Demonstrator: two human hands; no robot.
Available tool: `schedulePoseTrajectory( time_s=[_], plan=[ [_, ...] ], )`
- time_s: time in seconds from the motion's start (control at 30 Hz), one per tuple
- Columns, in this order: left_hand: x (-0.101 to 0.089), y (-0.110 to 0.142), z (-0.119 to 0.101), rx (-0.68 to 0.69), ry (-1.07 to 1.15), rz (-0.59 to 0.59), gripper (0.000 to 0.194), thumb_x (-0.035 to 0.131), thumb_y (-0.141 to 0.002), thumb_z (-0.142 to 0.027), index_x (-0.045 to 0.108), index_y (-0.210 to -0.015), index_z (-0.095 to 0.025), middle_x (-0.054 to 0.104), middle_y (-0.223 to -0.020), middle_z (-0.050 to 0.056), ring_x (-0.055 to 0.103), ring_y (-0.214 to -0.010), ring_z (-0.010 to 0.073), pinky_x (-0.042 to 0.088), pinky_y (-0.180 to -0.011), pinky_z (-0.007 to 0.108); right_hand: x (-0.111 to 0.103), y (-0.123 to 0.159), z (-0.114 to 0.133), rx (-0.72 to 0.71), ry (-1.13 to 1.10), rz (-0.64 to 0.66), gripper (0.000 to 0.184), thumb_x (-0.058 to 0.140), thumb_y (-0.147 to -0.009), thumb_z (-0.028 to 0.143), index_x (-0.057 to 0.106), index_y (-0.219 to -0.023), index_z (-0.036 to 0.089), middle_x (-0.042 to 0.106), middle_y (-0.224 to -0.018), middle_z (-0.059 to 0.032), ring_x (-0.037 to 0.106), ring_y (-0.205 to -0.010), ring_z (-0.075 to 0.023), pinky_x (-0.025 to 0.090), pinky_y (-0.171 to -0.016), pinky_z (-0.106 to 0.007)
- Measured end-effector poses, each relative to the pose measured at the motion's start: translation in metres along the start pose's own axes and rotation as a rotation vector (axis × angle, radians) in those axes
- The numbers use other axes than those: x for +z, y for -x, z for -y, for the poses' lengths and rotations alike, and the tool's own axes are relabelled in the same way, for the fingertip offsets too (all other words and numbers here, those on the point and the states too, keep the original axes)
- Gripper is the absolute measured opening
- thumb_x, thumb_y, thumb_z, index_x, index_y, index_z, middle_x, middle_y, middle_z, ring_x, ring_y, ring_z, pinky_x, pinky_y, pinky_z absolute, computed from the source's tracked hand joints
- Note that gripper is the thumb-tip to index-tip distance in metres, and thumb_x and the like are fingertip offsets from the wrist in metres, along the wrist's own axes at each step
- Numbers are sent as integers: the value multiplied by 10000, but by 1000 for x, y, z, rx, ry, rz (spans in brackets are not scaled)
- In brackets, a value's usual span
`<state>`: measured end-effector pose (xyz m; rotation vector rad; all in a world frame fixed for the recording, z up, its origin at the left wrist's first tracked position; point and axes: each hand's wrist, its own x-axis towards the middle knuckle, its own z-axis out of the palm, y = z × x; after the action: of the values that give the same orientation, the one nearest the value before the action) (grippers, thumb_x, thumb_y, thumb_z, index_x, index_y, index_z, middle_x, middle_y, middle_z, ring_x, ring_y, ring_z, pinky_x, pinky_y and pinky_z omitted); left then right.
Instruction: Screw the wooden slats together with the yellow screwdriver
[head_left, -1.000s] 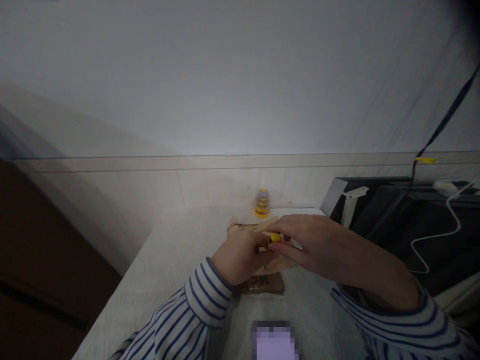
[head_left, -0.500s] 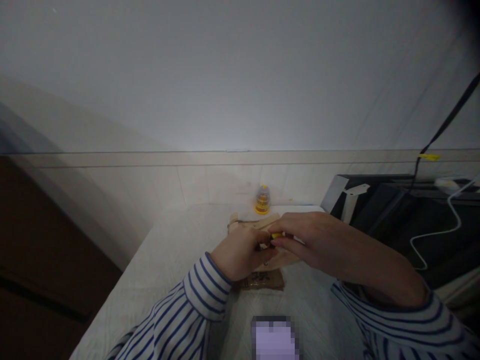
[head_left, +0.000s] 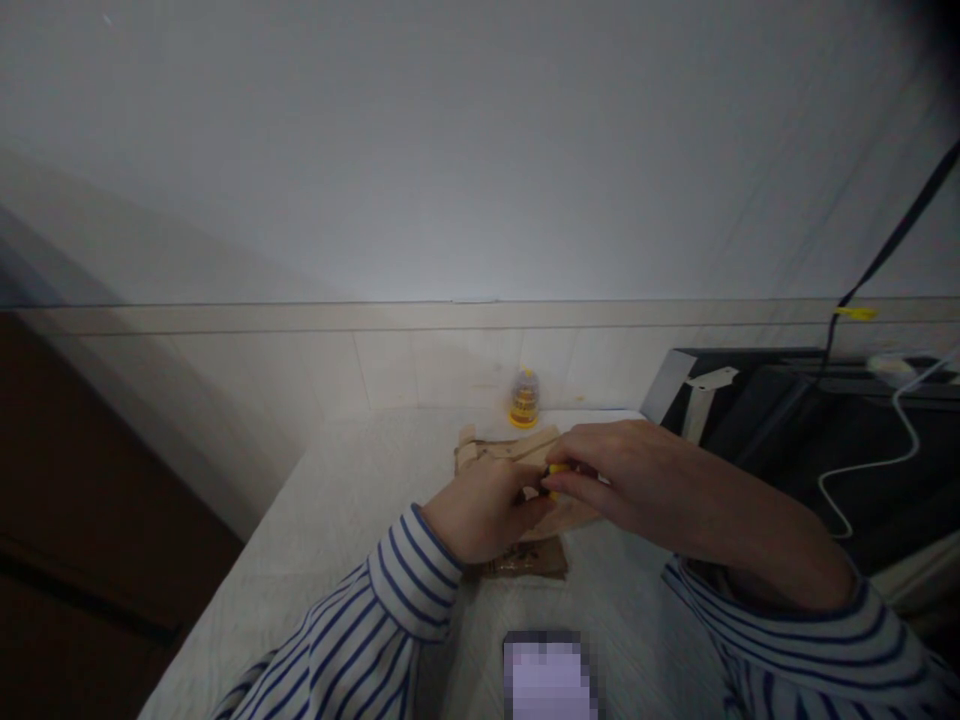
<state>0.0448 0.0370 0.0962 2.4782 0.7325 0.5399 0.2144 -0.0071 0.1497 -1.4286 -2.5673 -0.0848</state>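
My left hand (head_left: 486,508) and my right hand (head_left: 611,474) meet over the table. Between their fingertips is a small yellow-and-black piece (head_left: 556,469), mostly covered, so its kind is unclear. Thumb and fingers of my right hand pinch its yellow end; my left fingers close around the dark end. Beneath both hands lie light wooden pieces (head_left: 517,447), partly hidden. A brown, shiny, printed packet (head_left: 529,560) lies nearer to me, just below my left hand. Behind the wood, by the wall, stands a small clear domed container (head_left: 524,398) with a yellow base.
A white cloth covers the table (head_left: 300,560). A phone-like device (head_left: 550,680) with a blurred screen lies at the near edge. Dark panels (head_left: 780,430) and a white cable (head_left: 904,460) are at the right, brown furniture (head_left: 90,500) at the left. A wall (head_left: 435,370) closes the back.
More of the yellow end shows between my fingers, and my right fingers have shifted slightly. The rest stays essentially in place.
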Motion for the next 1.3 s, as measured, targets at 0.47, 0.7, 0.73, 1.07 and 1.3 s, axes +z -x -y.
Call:
schedulePoseTrajectory(
  time_s=[0.47,0.7,0.73,1.07,1.3],
  plan=[
    [-1,0,1,-52,-85,-81,162,561,-834,-296,684,-856,-193,654,-750,-1,554,-668,126,384,-626,222,-3,-2,4,8,1,-6,125,515,-841,233,620,-786,194,649,-745,-12,582,-667,-166,388,-587,-288],
    [-4,1,2,-55,-104,-74,158,571,-819,-272,679,-769,-168,643,-703,-7,539,-614,113,373,-578,209,-2,3,2,-87,-76,-47,198,457,-852,184,615,-967,215,664,-939,-18,596,-853,-180,435,-760,-334],
    [-4,0,1,-61,-102,-69,154,571,-817,-266,680,-770,-167,642,-691,-8,539,-610,113,374,-574,209,-2,4,1,-93,-77,-47,213,442,-859,184,615,-980,216,664,-949,-21,596,-858,-181,435,-769,-339],
    [-4,1,1,-58,-89,-33,182,540,-844,-290,685,-872,-186,673,-784,20,591,-749,155,426,-717,257,4,0,-8,-94,-94,-28,207,439,-875,207,644,-901,213,669,-829,-16,599,-755,-160,426,-689,-291],
    [-5,2,0,-44,-79,-18,176,515,-859,-259,670,-862,-175,672,-822,38,597,-809,171,436,-761,282,2,-2,-6,-50,-63,-22,224,431,-889,252,634,-817,190,648,-769,-24,581,-722,-158,397,-658,-284]
  ],
)
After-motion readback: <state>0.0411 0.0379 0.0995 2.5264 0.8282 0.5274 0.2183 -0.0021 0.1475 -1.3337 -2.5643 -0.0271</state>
